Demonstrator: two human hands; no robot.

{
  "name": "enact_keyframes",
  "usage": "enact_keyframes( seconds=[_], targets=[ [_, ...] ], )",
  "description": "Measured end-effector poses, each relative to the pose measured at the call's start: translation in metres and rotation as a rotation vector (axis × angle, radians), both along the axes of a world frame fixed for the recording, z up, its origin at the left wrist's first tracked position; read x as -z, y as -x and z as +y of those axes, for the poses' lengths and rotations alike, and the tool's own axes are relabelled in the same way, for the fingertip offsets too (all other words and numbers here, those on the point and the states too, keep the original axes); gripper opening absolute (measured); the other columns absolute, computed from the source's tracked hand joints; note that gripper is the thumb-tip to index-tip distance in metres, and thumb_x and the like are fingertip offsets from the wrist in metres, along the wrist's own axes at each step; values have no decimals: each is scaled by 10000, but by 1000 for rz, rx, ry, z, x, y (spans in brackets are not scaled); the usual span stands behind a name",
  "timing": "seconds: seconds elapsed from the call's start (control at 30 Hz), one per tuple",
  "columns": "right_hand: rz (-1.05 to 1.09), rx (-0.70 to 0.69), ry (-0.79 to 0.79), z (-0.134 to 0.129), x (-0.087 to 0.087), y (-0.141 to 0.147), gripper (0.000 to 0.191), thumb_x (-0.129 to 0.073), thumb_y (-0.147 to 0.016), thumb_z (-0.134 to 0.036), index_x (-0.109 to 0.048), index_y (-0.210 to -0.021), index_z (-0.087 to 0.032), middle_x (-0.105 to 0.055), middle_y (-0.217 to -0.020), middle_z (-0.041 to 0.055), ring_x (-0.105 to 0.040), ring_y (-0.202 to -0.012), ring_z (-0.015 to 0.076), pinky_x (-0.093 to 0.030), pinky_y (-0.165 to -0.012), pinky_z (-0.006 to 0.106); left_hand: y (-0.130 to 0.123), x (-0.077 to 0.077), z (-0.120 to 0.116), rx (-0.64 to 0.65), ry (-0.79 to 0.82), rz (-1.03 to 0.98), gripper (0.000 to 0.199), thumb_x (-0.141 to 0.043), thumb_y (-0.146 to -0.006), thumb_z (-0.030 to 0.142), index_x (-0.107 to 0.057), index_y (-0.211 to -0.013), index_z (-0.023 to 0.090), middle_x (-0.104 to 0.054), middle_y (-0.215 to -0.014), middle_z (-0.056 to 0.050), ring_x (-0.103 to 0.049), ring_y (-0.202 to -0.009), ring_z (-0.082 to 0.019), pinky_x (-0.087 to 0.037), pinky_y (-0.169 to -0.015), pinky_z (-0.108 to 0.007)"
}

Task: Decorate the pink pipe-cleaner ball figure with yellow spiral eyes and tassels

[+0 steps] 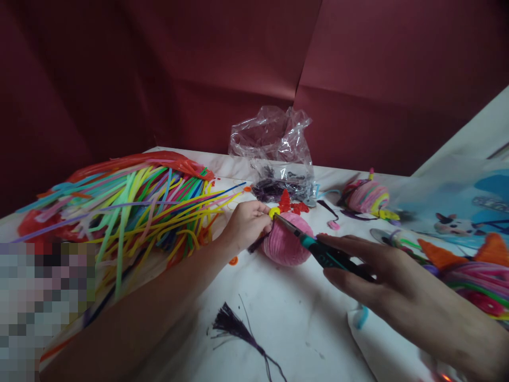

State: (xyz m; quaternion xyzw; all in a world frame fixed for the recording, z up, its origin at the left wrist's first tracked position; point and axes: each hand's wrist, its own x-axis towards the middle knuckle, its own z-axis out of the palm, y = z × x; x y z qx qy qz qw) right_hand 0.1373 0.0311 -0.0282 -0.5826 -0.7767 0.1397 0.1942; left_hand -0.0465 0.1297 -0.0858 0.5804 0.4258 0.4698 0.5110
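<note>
A round pink ball (288,245), wrapped in strands, sits on the white table at the centre. My left hand (251,223) pinches a small yellow coiled piece (274,212) at the ball's upper left, and a dark thread hangs beside its fingers. In my right hand (366,270) is a black and teal tool (318,252), its fingers closed around the handle. The metal tip of the tool points up-left and reaches the yellow piece; whether it grips it is too small to tell.
Colourful pipe cleaners (135,207) are heaped at left. A clear plastic bag (278,154) with dark tassels stands behind the ball, near red pieces (285,201). A dark tassel (234,323) lies in front. Wrapped multicoloured objects (366,196) are at right.
</note>
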Motion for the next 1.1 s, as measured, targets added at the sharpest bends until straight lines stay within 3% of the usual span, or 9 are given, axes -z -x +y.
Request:
enact_keyframes(
  seconds=[0.27, 1.1],
  targets=[
    [4, -8, -10, -3, -1, -2, 324, -482, -794, -316, -661, -1055, -254, -730, -907, -22, -688, -733, 218, -532, -589, 283, -2, 1, 2, -40, -48, 17, 50, -585, -658, 110, -578, -615, 135, -558, -504, 41, -502, -478, -85, -384, -505, -211],
    [0, 13, -30, -5, -2, -4, 378, -492, -781, -359, -665, -1086, -217, -725, -963, 33, -692, -784, 253, -558, -615, 294, -1, 9, 7, -64, -134, 66, 108, -575, -674, 132, -575, -567, 145, -555, -534, 33, -508, -531, -104, -379, -538, -223]
  ],
)
